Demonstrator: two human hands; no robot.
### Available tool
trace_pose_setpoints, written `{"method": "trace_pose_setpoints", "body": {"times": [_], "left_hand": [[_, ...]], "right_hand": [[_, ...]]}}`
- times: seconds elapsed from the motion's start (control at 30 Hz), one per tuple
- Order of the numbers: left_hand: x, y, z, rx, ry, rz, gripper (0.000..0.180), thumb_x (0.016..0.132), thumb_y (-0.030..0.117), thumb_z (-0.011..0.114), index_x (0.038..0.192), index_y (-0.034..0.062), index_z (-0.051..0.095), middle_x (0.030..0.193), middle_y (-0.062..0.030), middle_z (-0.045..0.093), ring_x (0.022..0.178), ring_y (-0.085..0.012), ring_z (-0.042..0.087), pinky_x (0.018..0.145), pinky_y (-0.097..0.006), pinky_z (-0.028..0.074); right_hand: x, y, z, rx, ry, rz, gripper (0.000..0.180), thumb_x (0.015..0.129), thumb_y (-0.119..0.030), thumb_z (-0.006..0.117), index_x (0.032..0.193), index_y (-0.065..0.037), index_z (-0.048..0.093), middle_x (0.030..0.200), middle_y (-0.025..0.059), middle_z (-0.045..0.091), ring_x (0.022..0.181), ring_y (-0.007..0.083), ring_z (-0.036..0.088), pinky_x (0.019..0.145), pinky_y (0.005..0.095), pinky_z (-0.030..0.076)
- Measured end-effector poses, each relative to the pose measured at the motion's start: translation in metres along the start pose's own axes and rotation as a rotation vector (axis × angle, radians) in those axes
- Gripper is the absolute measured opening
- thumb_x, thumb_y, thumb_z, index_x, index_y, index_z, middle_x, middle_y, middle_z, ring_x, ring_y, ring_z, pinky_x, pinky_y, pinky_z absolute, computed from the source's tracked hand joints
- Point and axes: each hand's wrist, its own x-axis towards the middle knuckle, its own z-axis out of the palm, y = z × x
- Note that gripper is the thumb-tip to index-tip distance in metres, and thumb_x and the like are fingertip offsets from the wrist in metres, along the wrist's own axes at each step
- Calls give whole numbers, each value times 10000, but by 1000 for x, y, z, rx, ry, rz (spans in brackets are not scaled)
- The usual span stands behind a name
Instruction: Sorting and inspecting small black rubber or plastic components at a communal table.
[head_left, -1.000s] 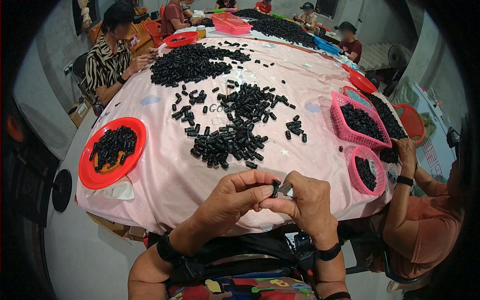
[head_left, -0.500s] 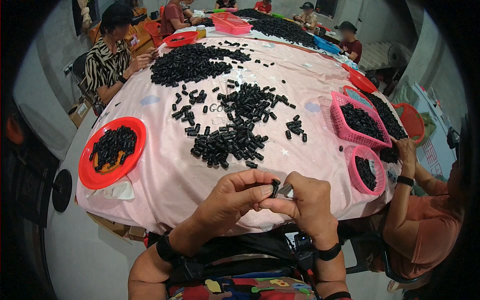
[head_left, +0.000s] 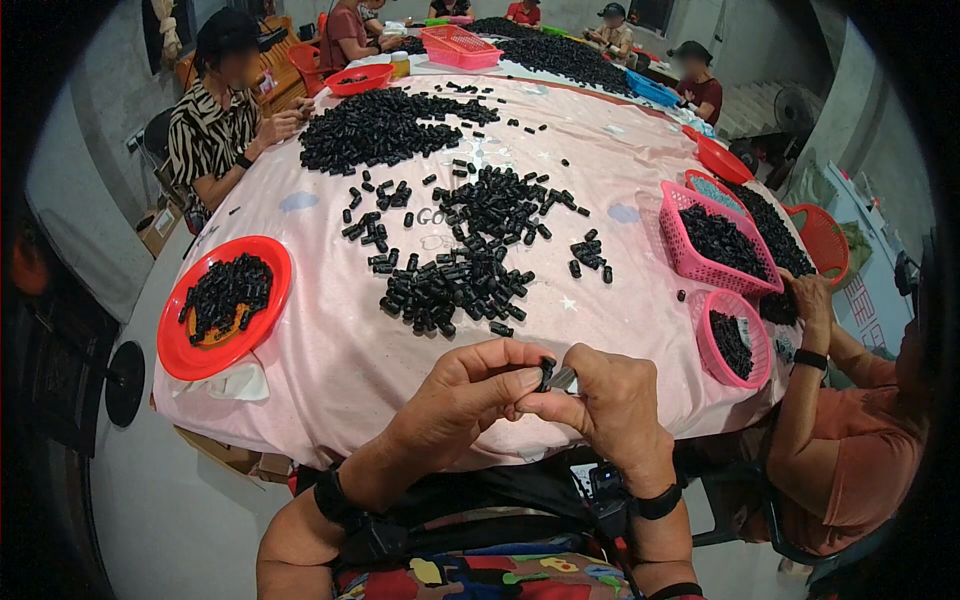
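- We note left hand pinching a small black cylinder in its grip.
- Right hand pinches a grey piece touching it.
- Black parts pile lies on the pink surface beyond.

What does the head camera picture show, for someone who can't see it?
Two hands, left hand and right hand, pinch a small black piece together over a pink-covered table strewn with black pieces; red tray at left.

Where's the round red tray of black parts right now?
Head view, person's left: the round red tray sits at the near-left table edge, left of the loose pile of black parts and beyond the left hand.
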Motion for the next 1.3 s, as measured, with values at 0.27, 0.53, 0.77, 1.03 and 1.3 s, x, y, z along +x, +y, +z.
{"method": "trace_pose_setpoints", "body": {"times": [0.27, 0.53, 0.77, 1.03, 1.3], "left_hand": [[0, 0, 0, -59, -23, -4, 261, 896, 96, 591, 1137, 0, 563, 1004, -63, 621, 879, -97, 606, 786, -229, 509], [-1, 0, 0, -71, -18, -18, 264, 904, 103, 583, 1146, 1, 558, 987, -58, 621, 844, -91, 608, 781, -228, 508], [-1, -2, 1, -136, -17, 11, 277, 908, 92, 571, 1166, -6, 544, 1022, -82, 619, 907, -122, 623, 824, -254, 514], [-1, -4, -1, -122, 14, -13, 282, 909, 99, 573, 1169, -7, 544, 1009, -71, 617, 885, -119, 612, 786, -250, 515], [1, -1, 0, -101, 6, -16, 292, 903, 129, 592, 1167, 17, 533, 937, -37, 596, 783, -104, 583, 727, -227, 492]], "right_hand": [[0, 0, -2, 23, 21, 15, 519, 688, -542, 716, 642, -77, 490, 489, 64, 479, 422, 232, 546, 389, 324, 387], [0, 1, 1, 24, 15, 18, 506, 694, -542, 711, 655, -81, 505, 500, 63, 487, 430, 232, 552, 395, 332, 390], [0, -1, 1, 37, 60, -27, 486, 707, -514, 713, 657, -82, 498, 513, 68, 490, 434, 236, 546, 398, 330, 392], [0, 1, 1, 8, -3, -8, 488, 688, -503, 737, 666, -77, 500, 524, 75, 499, 446, 247, 554, 405, 330, 400], [5, -6, -2, 579, 142, 69, 231, 782, -178, 746, 895, -9, 636, 766, 99, 663, 607, 161, 651, 519, 254, 479]]}}
